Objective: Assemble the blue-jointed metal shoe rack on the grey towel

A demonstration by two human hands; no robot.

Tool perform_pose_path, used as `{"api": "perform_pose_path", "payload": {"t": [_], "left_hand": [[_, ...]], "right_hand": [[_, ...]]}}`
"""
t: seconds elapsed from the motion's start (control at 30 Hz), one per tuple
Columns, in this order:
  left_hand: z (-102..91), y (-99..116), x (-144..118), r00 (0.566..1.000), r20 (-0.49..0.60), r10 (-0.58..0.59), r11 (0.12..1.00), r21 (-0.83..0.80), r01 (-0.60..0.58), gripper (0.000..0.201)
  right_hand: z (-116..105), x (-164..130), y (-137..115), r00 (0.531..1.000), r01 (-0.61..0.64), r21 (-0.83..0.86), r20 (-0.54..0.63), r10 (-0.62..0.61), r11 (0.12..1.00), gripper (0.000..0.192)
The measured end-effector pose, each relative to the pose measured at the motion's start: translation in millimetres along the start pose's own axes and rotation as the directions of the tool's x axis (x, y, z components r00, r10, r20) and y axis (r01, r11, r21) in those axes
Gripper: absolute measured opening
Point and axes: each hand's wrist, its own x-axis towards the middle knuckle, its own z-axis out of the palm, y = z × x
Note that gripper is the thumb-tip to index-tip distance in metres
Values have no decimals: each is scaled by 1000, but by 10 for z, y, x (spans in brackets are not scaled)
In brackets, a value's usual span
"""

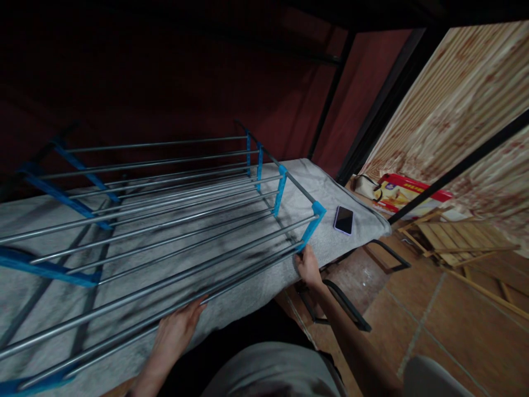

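Blue plastic brackets are joining the long metal rods of the rack [165,220] that I am handling; it is lying on its side across a table [49,298] covered with a grey cloth, and it is reaching from the far left edge of my view almost to the table's right end. My left hand [177,331] is resting on the near side, fingers stretched out open against the lowest rod [124,325] and pressing rather than gripping it. Further right, my right hand [308,267] is closing around the rod ends just beneath the blue corner piece [316,212], thumb and fingers pinching them together. Just beside that corner, a phone [344,220] is lying flat on the cloth near the table's end. Beyond the table, a wooden rack [458,237] is lying on the tiled floor.

I am judging the weak spot to be that corner joint: with my left hand only lying open, the rods could be springing out of the bracket if I am twisting unevenly. The rack's end could also be swinging into the phone and nudging it off the table.
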Motion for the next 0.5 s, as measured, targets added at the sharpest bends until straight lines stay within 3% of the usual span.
{"api": "perform_pose_path", "payload": {"t": [0.5], "left_hand": [[-7,-8,15,1000,12,10,1000,-24,-9,50]], "right_hand": [[130,-25,-105,994,-67,44,-79,71,997,25]]}}
